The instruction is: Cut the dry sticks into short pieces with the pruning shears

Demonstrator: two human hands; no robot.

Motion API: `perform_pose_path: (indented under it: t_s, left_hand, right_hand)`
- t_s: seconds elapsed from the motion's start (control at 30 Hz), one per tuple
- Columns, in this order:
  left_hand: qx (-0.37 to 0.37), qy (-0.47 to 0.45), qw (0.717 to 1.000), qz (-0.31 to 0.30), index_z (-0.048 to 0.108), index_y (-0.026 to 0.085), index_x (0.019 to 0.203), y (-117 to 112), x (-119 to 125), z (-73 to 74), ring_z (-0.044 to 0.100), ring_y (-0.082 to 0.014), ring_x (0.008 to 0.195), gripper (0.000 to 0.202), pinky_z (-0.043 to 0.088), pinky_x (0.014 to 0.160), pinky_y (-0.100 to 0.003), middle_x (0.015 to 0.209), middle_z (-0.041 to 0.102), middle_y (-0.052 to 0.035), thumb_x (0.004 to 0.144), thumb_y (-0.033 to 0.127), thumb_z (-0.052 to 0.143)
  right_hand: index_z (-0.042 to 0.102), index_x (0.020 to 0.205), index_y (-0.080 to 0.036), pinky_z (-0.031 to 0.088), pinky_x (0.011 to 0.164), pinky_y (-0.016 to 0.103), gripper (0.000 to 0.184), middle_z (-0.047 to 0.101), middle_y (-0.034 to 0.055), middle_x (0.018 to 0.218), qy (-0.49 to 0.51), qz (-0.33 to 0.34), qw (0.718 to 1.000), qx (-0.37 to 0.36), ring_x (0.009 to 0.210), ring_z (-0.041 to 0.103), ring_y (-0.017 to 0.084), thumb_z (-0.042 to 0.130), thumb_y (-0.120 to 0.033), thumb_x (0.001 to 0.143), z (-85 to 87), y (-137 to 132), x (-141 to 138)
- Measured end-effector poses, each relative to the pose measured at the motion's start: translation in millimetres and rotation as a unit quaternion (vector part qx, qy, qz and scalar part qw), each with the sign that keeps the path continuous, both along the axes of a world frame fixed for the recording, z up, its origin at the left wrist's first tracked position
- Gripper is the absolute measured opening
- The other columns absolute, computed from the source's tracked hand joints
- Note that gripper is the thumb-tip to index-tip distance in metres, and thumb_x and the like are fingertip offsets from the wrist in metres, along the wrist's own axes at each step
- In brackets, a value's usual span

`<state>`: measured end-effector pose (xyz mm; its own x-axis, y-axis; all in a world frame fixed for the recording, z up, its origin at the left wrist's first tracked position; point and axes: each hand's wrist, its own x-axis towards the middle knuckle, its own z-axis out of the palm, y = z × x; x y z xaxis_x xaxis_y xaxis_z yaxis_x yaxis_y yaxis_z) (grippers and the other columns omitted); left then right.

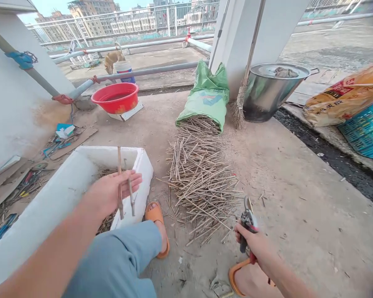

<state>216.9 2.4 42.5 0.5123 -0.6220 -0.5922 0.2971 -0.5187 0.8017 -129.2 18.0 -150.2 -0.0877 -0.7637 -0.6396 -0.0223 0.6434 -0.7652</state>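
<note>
My left hand (112,191) hovers over a white foam box (143,165), its fingers stretched out flat. Two short cut sticks (121,194) hang upright at the fingers, over the cut pieces inside the box. My right hand (256,244) is closed round the handles of pruning shears (248,221), blades pointing up, close to the near edge of a pile of cut sticks (202,178) on the concrete floor. The pile spills out of a green sack (208,97) lying behind it.
A red basin (115,97) and a white bucket (123,68) stand at the back left. A steel pot (272,89) and a broom (239,107) lean by the pillar. A blue crate (365,128) and an orange sack (345,97) lie at right. Tools litter the left floor.
</note>
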Motion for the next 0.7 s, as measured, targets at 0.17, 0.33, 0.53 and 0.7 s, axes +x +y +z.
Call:
perform_pose_path:
  t_s: [0.17, 0.33, 0.53, 0.7]
  left_hand:
    - [0.164, -0.097, 0.976, 0.109, 0.050, 0.013, 0.071, 40.8, 106.7, -19.9, 0.062, -0.0099, 0.056, 0.019, 0.052, 0.053, -0.018, 0.055, 0.061, 0.0018, 0.082, 0.001, 0.040]
    - [0.182, -0.115, 0.959, 0.182, 0.047, 0.017, 0.070, 69.5, 134.3, -49.3, 0.062, -0.0111, 0.052, 0.020, 0.053, 0.049, -0.019, 0.050, 0.060, 0.0043, 0.080, 0.001, 0.043]
    - [0.040, -0.062, 0.990, 0.123, 0.059, 0.013, 0.085, 18.3, 66.1, -26.0, 0.066, -0.0104, 0.076, 0.024, 0.055, 0.065, -0.019, 0.082, 0.071, -0.0023, 0.085, 0.005, 0.037]
    - [-0.032, 0.012, 0.995, 0.098, 0.062, 0.012, 0.091, -15.7, -25.7, -2.6, 0.063, -0.0121, 0.065, 0.017, 0.053, 0.054, -0.021, 0.087, 0.068, -0.0088, 0.081, 0.015, 0.050]
  right_hand:
    - [0.056, 0.068, -0.018, 0.038, 0.061, 0.030, 0.011, 0.051, -0.0055, 0.055, 0.146, 0.079, 0.986, -0.017, 0.057, 0.048, 0.015, 0.064, -0.024, 0.071, -57.4, -27.6, 28.3]
    - [0.058, 0.087, -0.015, 0.046, 0.073, 0.036, 0.022, 0.060, 0.0004, 0.082, 0.193, 0.122, 0.974, 0.015, 0.076, 0.057, 0.016, 0.056, -0.037, 0.082, -84.8, -60.4, 104.4]
    - [0.056, 0.106, -0.016, 0.049, 0.079, 0.040, 0.028, 0.058, 0.0067, 0.108, 0.200, 0.043, 0.975, 0.086, 0.092, 0.058, 0.019, 0.054, -0.035, 0.085, -103.6, -86.1, 181.4]
    - [0.056, 0.101, -0.015, 0.051, 0.068, 0.033, 0.025, 0.061, 0.0039, 0.096, 0.136, -0.038, 0.988, 0.058, 0.078, 0.059, 0.015, 0.053, -0.035, 0.086, -87.6, -72.0, 176.7]
